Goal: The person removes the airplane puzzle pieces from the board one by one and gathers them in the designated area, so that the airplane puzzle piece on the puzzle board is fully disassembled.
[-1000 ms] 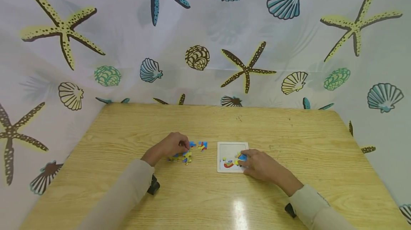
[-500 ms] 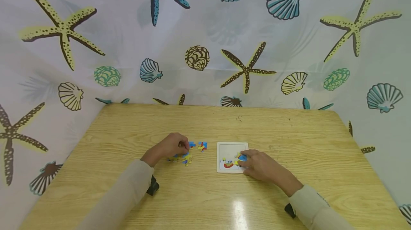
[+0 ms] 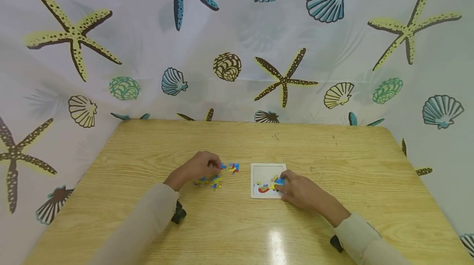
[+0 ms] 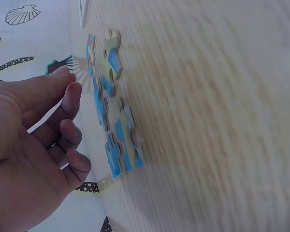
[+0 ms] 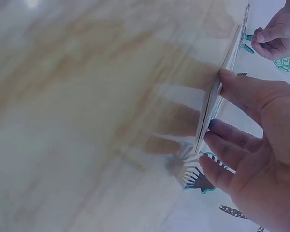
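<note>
A flat square puzzle tray (image 3: 259,171) with a white rim lies in the middle of the table, with coloured pieces along its lower part. My right hand (image 3: 301,191) rests at its right side, its fingertips around a blue puzzle piece (image 3: 280,181); the right wrist view shows the tray (image 5: 232,48) edge-on against thumb and fingers (image 5: 232,142). On the left, my left hand (image 3: 200,166) hovers by loose jigsaw pieces (image 3: 212,182). Its thumb and index tips come close together, the other fingers loosely bent, with no piece visible between them. Below them lie jigsaw pieces (image 4: 125,133).
A single red, yellow and blue piece (image 3: 234,168) lies between the left hand and the tray. Behind and beside the wooden table (image 3: 237,228) hangs a white cloth (image 3: 207,104) with printed shells and starfish.
My left hand has shifted slightly to the right over the loose pieces. My right hand keeps its place; its upper fingertip has moved a little right, showing more of the blue piece.
</note>
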Demonstrator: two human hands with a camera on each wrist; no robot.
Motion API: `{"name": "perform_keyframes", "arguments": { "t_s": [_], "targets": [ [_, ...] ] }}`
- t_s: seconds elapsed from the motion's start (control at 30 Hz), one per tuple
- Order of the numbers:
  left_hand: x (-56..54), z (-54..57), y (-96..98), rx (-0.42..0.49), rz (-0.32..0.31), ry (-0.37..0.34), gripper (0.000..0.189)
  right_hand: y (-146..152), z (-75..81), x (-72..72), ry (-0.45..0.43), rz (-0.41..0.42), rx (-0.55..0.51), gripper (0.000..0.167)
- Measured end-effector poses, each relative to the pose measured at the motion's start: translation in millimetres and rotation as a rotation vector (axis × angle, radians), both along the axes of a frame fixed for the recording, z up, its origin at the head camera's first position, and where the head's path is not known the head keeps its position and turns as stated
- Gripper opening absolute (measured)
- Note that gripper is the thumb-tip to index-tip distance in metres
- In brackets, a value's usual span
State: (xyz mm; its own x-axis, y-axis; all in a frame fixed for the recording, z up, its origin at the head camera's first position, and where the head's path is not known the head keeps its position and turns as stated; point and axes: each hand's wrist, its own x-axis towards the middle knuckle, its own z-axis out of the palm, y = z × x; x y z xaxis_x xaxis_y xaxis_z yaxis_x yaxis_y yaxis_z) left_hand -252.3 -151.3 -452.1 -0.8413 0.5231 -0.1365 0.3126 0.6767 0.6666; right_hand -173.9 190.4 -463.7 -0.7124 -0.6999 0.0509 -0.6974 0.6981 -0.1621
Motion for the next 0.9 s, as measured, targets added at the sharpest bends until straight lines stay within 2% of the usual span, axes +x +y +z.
{"name": "perform_keyframes", "arguments": {
  "t_s": [0.2, 0.43, 0.7, 0.9],
  "targets": [
    [0.2, 3.2, 12.2, 0.018, -0.012, -0.011, 0.005, 3, 2.0, 0.0, 0.046, 0.022, 0.027, 0.026],
    [1.7, 8.1, 25.7, 0.021, -0.029, -0.019, 0.005, 6, 6.1, 2.4, -0.015, 0.005, 0.024, 0.028],
    [-1.2, 7.1, 42.9, 0.047, -0.053, -0.008, 0.004, 10, 2.6, 0.9, 0.017, 0.003, 0.017, 0.028],
    [-1.4, 5.8, 60.3, 0.043, -0.08, 0.031, 0.006, 13, 5.3, 1.2, -0.02, -0.022, -0.008, 0.033]
  ]
}}
